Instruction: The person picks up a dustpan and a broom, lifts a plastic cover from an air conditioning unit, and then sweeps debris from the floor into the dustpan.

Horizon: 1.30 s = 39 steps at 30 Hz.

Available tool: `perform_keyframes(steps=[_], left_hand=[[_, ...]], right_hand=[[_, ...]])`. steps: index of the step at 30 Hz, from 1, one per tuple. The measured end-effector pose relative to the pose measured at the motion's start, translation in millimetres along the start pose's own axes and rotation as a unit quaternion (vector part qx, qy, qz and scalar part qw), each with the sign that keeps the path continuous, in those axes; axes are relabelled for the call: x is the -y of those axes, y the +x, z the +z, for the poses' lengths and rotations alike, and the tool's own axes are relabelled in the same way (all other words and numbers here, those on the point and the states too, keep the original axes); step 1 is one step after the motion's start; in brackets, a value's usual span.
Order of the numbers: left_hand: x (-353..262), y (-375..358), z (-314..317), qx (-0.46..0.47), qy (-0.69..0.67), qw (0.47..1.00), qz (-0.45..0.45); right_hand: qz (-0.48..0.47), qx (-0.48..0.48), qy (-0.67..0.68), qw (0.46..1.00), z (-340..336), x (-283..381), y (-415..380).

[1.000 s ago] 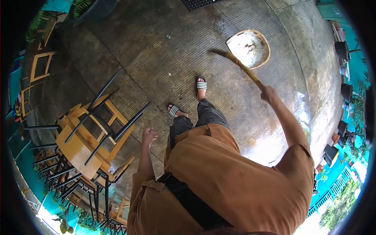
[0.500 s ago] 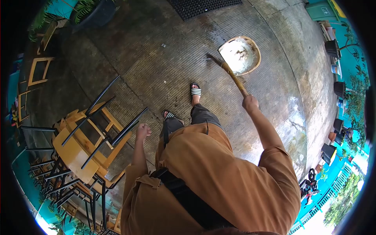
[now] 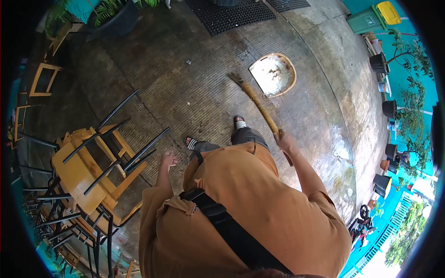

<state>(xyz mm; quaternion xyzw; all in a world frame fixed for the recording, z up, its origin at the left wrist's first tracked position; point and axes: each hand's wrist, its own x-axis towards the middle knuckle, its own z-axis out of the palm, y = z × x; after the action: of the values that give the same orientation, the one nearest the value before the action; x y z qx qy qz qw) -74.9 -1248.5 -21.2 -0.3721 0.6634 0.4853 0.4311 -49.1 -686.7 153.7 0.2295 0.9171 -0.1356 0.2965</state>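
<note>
My right hand [image 3: 287, 142] is closed around the handle of a long broom [image 3: 257, 103], its dark bristly end pointing away from me above the concrete floor. The handle's butt sticks out behind my fist. Just beyond the broom lies a scoop-shaped basket [image 3: 278, 76] with a tan rim and a pale inside, holding some dark debris. My left hand [image 3: 169, 158] hangs by my side, fingers loosely curled with nothing visible in them. Closest to it are the dark metal legs of an upturned chair [image 3: 147, 149].
Stacked wooden chairs [image 3: 79, 173] fill the left side. Ahead lie black rubber mats [image 3: 232, 19] and a large plant pot [image 3: 113, 22]. A green bin [image 3: 366, 21] with a yellow lid and several potted plants [image 3: 390, 108] line the right wall. Small scraps [image 3: 189, 62] dot the floor.
The broom has swung left and closer to me, and its butt now shows behind my right hand. I have stepped forward. My left hand still hangs by my side.
</note>
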Motion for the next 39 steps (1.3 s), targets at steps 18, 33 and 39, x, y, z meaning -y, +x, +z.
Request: perform_keyframes(steps=[18, 33, 39], left_hand=[[33, -104, 214, -0.076, -0.039, 0.996, -0.018], [-32, -92, 239, -0.069, 0.012, 0.996, 0.057], [-5, -85, 244, -0.042, 0.022, 0.999, 0.017]], right_hand=[[0.012, -0.015, -0.045, 0.999, -10, -264, 51], [0.034, 0.002, -0.074, 0.997, -23, -279, 79], [0.020, -0.005, -0.080, 0.997, -36, -295, 44]])
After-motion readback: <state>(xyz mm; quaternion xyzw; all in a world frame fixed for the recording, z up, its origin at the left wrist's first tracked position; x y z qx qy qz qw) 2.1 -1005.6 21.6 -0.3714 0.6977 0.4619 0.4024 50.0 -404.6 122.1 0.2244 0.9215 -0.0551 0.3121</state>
